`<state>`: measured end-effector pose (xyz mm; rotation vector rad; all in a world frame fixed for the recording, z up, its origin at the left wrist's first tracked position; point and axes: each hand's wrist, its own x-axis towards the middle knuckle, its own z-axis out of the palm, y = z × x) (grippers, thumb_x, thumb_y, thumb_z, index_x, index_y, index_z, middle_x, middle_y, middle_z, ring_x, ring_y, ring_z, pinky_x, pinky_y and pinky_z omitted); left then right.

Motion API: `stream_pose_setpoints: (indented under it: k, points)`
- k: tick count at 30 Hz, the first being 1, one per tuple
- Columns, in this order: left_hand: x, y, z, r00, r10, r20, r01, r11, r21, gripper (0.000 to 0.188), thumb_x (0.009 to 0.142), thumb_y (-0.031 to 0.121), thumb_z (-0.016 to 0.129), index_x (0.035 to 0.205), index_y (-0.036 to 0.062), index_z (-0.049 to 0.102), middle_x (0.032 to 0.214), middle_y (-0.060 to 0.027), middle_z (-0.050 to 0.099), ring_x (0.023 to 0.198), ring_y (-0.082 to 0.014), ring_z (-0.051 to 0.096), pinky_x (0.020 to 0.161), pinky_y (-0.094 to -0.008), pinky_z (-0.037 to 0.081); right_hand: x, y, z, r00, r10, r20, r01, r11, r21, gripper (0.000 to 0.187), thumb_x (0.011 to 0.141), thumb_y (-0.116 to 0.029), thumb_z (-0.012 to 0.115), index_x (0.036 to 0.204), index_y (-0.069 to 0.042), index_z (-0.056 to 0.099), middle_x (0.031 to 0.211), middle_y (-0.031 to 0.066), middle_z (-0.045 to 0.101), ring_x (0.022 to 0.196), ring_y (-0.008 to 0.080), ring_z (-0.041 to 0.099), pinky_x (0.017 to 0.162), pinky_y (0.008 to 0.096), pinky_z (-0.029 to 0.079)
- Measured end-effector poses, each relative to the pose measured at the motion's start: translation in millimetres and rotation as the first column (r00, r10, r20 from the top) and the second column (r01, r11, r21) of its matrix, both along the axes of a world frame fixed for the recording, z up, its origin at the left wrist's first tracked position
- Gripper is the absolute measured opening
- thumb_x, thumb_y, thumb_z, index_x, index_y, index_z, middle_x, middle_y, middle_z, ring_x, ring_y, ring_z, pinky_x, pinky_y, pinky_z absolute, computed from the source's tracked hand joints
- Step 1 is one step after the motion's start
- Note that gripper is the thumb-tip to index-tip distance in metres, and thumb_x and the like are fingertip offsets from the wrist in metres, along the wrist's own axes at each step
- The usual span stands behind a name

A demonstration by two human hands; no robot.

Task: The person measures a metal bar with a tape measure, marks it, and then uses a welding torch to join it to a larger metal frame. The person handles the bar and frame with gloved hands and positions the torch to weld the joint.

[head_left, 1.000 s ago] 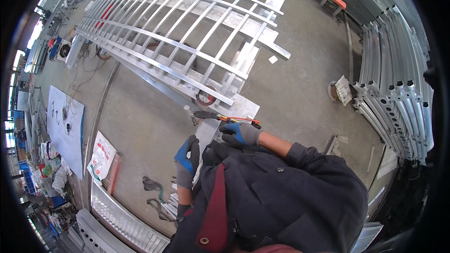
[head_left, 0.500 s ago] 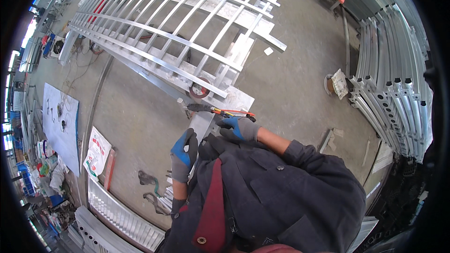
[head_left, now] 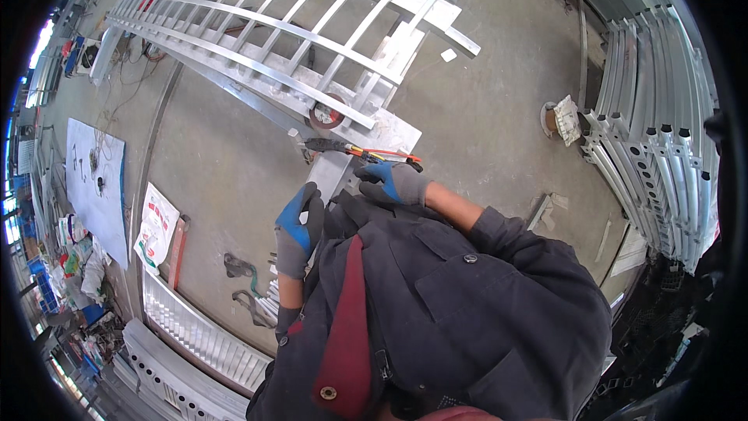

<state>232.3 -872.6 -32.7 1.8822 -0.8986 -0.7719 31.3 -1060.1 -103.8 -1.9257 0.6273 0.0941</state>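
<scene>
My left hand point(head_left: 296, 232), in a blue and grey work glove, is close to my dark jacket, its fingers bent together. A small pale spot shows between thumb and fingers; I cannot make out what it is. My right hand point(head_left: 393, 182), gloved alike, is at the near end of a silvery metal bench point(head_left: 333, 171). Its fingers are curled, and whatever they hold is hidden. Just beyond it lies a torch-like tool with a black handle point(head_left: 327, 145), with yellow and red hoses toward its right end. A dark reddish disc point(head_left: 327, 111) lies behind the tool.
Ahead, a long barred aluminium frame point(head_left: 304, 31) rests on the bench. Curved metal sections point(head_left: 650, 140) are stacked at the right. A white sack point(head_left: 156, 228), a pale blue board point(head_left: 95, 187) and a ribbed metal panel point(head_left: 202, 335) are at the left.
The whole view has shifted, so the frame, the bench and both hands appear higher in the picture. Both hands keep nearly the same pose, and the tool stays on the bench.
</scene>
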Motion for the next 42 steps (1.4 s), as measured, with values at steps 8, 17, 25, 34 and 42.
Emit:
stream_pose_setpoints:
  k: [8,17,25,34,42]
  points:
    - [-0.6,3.3,1.4,1.0,-0.022,-0.023,0.024,0.996,0.085,0.037,0.101,0.011,0.065,0.135,-0.0051,0.065,0.122,-0.0177,0.075,0.111,-0.021,0.072,0.099,-0.0349,0.054,1.2,1.5,5.8,0.999,0.029,-0.036,-0.027,0.998,0.06,0.054,0.099,-0.046,0.058,0.138,-0.008,0.065,0.127,0.0186,0.072,0.116,0.0355,0.07,0.101,0.0425,0.054]
    - [-2.0,2.1,-0.1,1.0,0.012,0.023,-0.013,1.0,0.027,0.034,0.098,0.01,0.068,0.129,-0.0033,0.068,0.113,-0.0173,0.077,0.102,-0.0216,0.074,0.091,-0.0346,0.057,2.3,-1.2,9.2,0.999,0.019,-0.033,-0.017,0.998,0.065,0.056,0.098,-0.045,0.059,0.138,-0.007,0.065,0.125,0.0189,0.073,0.115,0.0355,0.07,0.1,0.0422,0.054]
    - [-0.1,0.1,2.6,0.999,-0.017,-0.034,0.02,0.996,0.09,0.04,0.101,0.012,0.066,0.137,-0.0062,0.064,0.123,-0.0182,0.075,0.112,-0.0216,0.071,0.099,-0.0349,0.054,1.1,-3.2,6.1,0.999,0.004,-0.035,-0.001,0.997,0.082,0.055,0.097,-0.045,0.059,0.138,-0.009,0.065,0.124,0.0185,0.073,0.113,0.0355,0.07,0.098,0.0429,0.054]
    - [0.7,-1.5,-1.8,1.0,0.017,-0.005,-0.017,0.998,0.056,0.042,0.098,0.011,0.069,0.136,-0.0055,0.064,0.117,-0.0191,0.076,0.105,-0.0218,0.073,0.093,-0.0349,0.057,2.4,-4.6,3.5,0.999,0.008,-0.044,-0.005,0.998,0.059,0.053,0.098,-0.045,0.059,0.137,-0.01,0.065,0.12,0.0186,0.074,0.109,0.036,0.071,0.096,0.0438,0.055]
    - [-0.5,-3.0,4.1,1.0,0.014,-0.016,-0.013,0.997,0.081,0.044,0.098,0.011,0.068,0.138,-0.0062,0.062,0.119,-0.0195,0.075,0.107,-0.022,0.073,0.093,-0.0344,0.057,2.5,-4.0,4.3,0.998,-0.012,-0.058,0.018,0.995,0.098,0.054,0.098,-0.045,0.06,0.138,-0.009,0.066,0.124,0.0182,0.073,0.112,0.0355,0.071,0.098,0.0434,0.054]
